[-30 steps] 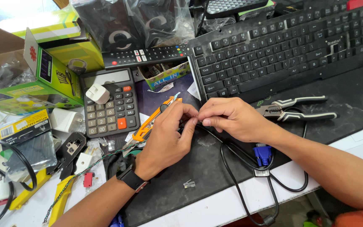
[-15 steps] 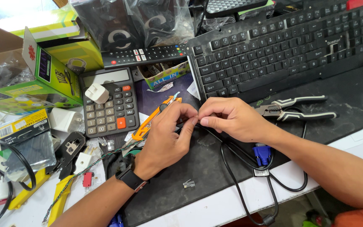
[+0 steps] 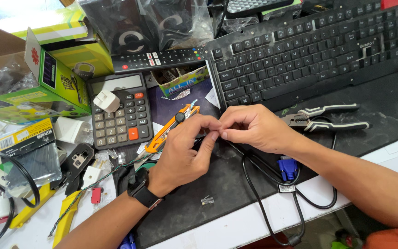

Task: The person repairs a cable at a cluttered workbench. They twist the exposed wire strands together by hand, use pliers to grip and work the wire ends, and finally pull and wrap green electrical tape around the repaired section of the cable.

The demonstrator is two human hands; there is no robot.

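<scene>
Pinching fine wires at the middle of the bench

Holding almost exactly as in the earlier pictures, both hands have barely shifted: fingertips remain pressed together over the same spot, so the fiddly work on the wire ends looks unfinished, in my judgement.

The left hand [image 3: 180, 154] and the right hand [image 3: 254, 128] meet fingertip to fingertip, each pinching the thin wire ends [image 3: 217, 133] between thumb and forefinger. What exactly lies between the tips is too small to tell. A thin twisted cable [image 3: 98, 182] trails from the left hand toward the front left corner of the tabletop [image 3: 236, 226]. A dark wristwatch [image 3: 143, 193] sits on the left wrist.

Just beside the left hand lies an orange utility knife [image 3: 164, 133], hard plastic with a black wheel. A small clear plastic connector [image 3: 207, 200] rests near the front edge, on the dark matte mat. Pliers [image 3: 328, 117] with black-and-white grips lie right of the right hand, below the black keyboard [image 3: 309, 55] along the back edge. A grey calculator [image 3: 120, 110] with an orange key sits toward the left, a white plug adapter [image 3: 106, 100] on it. A glossy black cable with a blue connector [image 3: 287, 168] loops over the white front edge.
</scene>
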